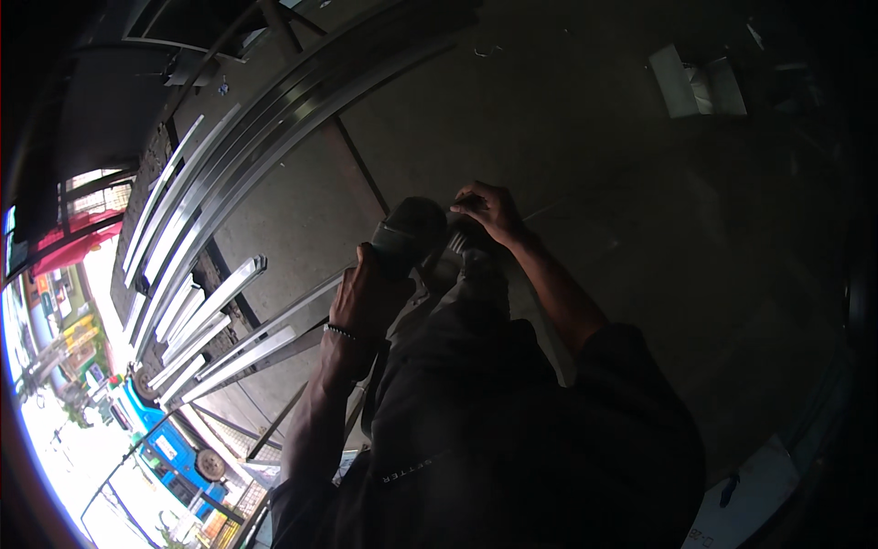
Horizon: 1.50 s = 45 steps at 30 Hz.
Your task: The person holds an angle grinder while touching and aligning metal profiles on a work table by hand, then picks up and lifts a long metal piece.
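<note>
My left hand [366,284], with a beaded bracelet at the wrist, is wrapped round a dark, thick, rounded object [409,233]. Its kind is too dim to tell; it has a blunt rounded end and a greyish side. Just right of that end is my right hand [491,212], its fingers bent together in a pinch. Whatever lies between those fingertips is too small and dark to make out. Below both hands show my dark clothes and a foot [469,245].
Long metal profiles [274,119] run in a bundle along the left, with shorter bars [224,293] beside them. A folded pale sheet [697,84] lies on the dark floor at the upper right. Outside, at the lower left, stands a blue vehicle [165,448]. A white panel [745,499] lies lower right.
</note>
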Tool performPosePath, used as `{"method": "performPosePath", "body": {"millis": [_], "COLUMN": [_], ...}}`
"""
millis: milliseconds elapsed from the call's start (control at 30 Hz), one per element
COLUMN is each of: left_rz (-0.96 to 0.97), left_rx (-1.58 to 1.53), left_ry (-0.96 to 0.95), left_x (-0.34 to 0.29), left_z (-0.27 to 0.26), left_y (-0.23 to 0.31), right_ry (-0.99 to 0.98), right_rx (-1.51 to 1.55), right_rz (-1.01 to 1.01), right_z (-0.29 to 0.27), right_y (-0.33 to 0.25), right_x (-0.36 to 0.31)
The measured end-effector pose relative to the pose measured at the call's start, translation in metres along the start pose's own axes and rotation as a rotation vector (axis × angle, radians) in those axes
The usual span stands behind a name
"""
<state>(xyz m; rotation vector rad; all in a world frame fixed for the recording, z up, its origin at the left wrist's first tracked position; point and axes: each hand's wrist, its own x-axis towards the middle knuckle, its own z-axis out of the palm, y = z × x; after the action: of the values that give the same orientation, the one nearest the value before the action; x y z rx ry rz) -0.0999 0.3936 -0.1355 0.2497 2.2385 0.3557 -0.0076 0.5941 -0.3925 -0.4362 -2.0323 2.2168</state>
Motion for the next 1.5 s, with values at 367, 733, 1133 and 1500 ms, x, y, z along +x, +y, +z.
{"method": "performPosePath", "body": {"millis": [367, 733, 1133, 1500], "left_rz": [0.056, 0.071, 0.088, 0.059], "left_rx": [0.035, 0.015, 0.041, 0.048], "left_ry": [0.107, 0.192, 0.117, 0.085], "left_x": [0.004, 0.004, -0.003, -0.004], "left_z": [0.001, -0.003, 0.002, 0.001], "left_y": [-0.019, -0.039, -0.034, -0.026], "right_ry": [0.250, 0.154, 0.039, 0.016], "right_rx": [0.388, 0.508, 0.592, 0.541], "right_rz": [0.058, 0.464, 0.322, 0.251], "right_z": [0.028, 0.046, 0.047, 0.045], "right_y": [0.017, -0.008, 0.019, 0.030], "right_x": [0.000, -0.010, -0.014, -0.012]}}
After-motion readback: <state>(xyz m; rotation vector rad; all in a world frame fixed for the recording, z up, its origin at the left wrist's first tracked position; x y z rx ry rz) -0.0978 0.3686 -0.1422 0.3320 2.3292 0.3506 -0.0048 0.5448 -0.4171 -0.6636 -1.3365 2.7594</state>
